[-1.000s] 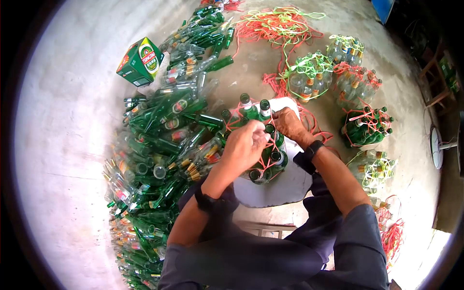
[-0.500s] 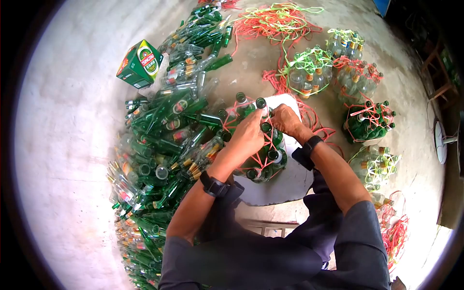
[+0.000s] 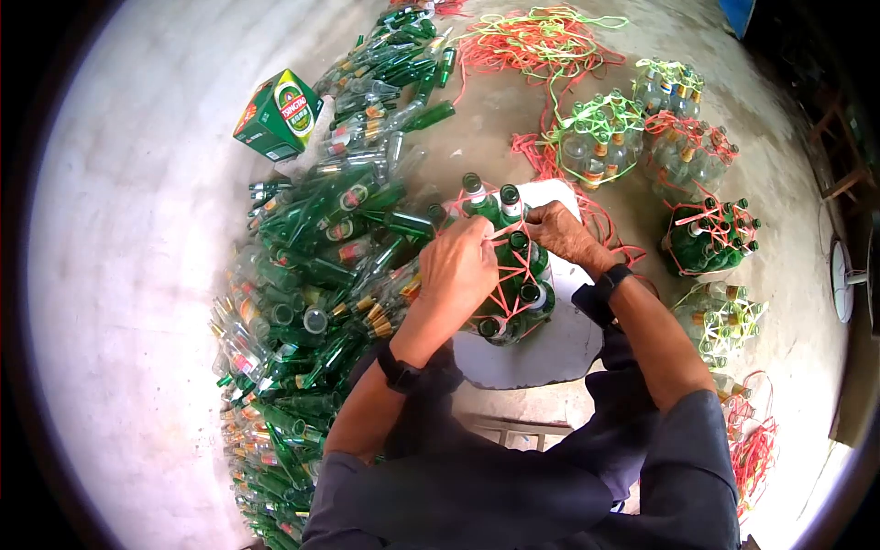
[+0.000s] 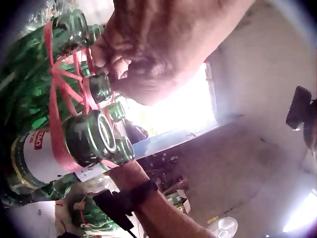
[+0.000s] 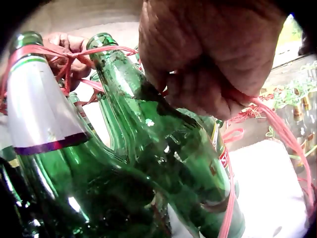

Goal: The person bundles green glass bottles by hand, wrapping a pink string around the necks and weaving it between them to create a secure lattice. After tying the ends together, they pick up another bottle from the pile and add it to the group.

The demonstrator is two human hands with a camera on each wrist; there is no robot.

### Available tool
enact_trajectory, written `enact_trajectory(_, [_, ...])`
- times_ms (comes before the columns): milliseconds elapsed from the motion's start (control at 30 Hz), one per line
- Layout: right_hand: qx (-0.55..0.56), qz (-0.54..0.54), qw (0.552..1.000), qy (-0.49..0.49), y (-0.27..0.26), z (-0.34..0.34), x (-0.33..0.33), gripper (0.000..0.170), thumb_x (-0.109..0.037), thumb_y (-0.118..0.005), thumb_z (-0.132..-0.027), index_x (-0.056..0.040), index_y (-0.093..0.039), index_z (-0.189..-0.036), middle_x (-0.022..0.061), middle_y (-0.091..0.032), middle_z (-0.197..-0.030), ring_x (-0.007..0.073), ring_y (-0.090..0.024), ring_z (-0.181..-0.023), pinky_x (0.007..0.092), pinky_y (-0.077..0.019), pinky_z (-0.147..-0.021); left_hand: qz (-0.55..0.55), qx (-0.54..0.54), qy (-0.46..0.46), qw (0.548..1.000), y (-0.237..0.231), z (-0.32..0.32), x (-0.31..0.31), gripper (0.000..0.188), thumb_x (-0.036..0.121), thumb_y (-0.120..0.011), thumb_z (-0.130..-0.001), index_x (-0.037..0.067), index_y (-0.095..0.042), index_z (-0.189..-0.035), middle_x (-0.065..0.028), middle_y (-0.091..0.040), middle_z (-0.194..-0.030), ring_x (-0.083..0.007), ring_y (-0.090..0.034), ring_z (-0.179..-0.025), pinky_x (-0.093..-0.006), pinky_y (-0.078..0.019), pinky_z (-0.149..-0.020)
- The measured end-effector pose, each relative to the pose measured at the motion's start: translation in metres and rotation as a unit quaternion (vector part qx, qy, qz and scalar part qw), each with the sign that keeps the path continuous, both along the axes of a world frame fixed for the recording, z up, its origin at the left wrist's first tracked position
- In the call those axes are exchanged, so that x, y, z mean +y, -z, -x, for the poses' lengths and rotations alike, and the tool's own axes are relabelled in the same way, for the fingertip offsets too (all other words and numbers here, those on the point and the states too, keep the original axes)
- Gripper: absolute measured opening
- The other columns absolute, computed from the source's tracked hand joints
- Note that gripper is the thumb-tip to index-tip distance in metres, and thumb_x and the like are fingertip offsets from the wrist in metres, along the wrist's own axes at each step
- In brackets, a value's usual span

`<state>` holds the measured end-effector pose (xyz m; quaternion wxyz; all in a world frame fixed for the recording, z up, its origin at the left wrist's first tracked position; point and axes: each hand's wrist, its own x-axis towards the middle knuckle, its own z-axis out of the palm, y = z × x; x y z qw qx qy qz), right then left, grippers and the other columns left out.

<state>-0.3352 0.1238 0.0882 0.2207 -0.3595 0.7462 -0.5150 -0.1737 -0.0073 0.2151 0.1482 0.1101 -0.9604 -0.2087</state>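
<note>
A bunch of green glass bottles [image 3: 509,211] stands upright on a white slab [image 3: 573,339] between the person's legs. Red plastic string [image 5: 280,124] loops from neck to neck, forming a web over the tops. My left hand [image 3: 460,266] curls its fingers on the string above the near-left necks; in the left wrist view it is close to the bottle mouths. On the far right side of the bunch, my right hand [image 3: 564,234] grips a bundle of the string, whose loose end trails down past its fist in the right wrist view. A short strand spans the two hands.
Loose bottles [image 3: 321,275] lie heaped along the left. Tied bottle bundles [image 3: 710,238] stand in a row on the right. Red and green string [image 3: 541,41] is piled at the back, and a green Tsingtao carton [image 3: 280,115] sits behind the heap. A fan [image 3: 840,280] stands far right.
My left hand has gone from loosened fingers to a curled hold on the string. The hands have drawn slightly apart, with the strand now showing between them. The bottles stay in place.
</note>
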Motion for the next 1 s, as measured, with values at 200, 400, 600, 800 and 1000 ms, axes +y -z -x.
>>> enact_trajectory(200, [0.0,-0.005,1.0,-0.012,-0.016,-0.004,0.003,0.038,-0.023,-0.071,-0.091,0.0067,-0.06,-0.071,0.0106,-0.041,-0.054,0.0157,-0.036,-0.054,0.0375,-0.0385,-0.054,-0.025,0.046,-0.01,0.999,0.008,0.001,-0.023,0.008,0.001,-0.067,-0.081,0.002,-0.064,-0.088,-0.0161,-0.068,-0.087,-0.036,-0.066,-0.074,-0.0421,-0.0505,-0.067])
enact_trajectory(400, [-0.01,0.011,1.0,-0.018,-0.006,-0.003,-0.002,0.03,-0.019,-0.069,-0.091,0.0063,-0.065,-0.075,0.0108,-0.043,-0.055,0.0153,-0.039,-0.054,0.0371,-0.0405,-0.055,-0.016,0.055,-0.012,0.998,0.007,0.012,-0.045,0.004,-0.002,-0.063,-0.082,0.0,-0.063,-0.085,-0.0194,-0.066,-0.079,-0.0373,-0.066,-0.073,-0.0417,-0.0504,-0.068])
enact_trajectory(600, [-0.043,-0.019,0.998,0.036,-0.018,-0.007,-0.002,0.032,-0.02,-0.07,-0.088,0.0062,-0.064,-0.071,0.0103,-0.043,-0.054,0.0119,-0.039,-0.055,0.036,-0.0409,-0.053,0.04,0.029,-0.046,0.998,0.014,0.023,-0.045,0.009,0.002,-0.065,-0.082,0.004,-0.07,-0.089,-0.0199,-0.07,-0.084,-0.0396,-0.068,-0.079,-0.0447,-0.0523,-0.07])
enact_trajectory(800, [-0.061,-0.084,0.993,0.046,-0.021,-0.003,0.022,0.04,-0.029,-0.073,-0.086,0.007,-0.064,-0.07,0.0113,-0.048,-0.054,0.014,-0.044,-0.055,0.0402,-0.043,-0.057,0.098,-0.001,-0.052,0.994,0.012,0.018,-0.042,0.015,0.008,-0.066,-0.085,0.011,-0.075,-0.097,-0.0185,-0.071,-0.086,-0.0392,-0.069,-0.08,-0.0461,-0.0526,-0.07])
enact_trajectory(1000, [-0.056,-0.123,0.988,0.075,-0.032,-0.018,0.045,0.04,-0.03,-0.071,-0.09,0.0079,-0.07,-0.077,0.0152,-0.066,-0.066,0.0174,-0.059,-0.061,0.0389,-0.0505,-0.062,-0.007,0.007,-0.039,0.999,0.01,-0.014,-0.027,0.027,0.019,-0.066,-0.09,0.011,-0.068,-0.116,-0.017,-0.072,-0.09,-0.036,-0.069,-0.083,-0.0453,-0.0523,-0.074])
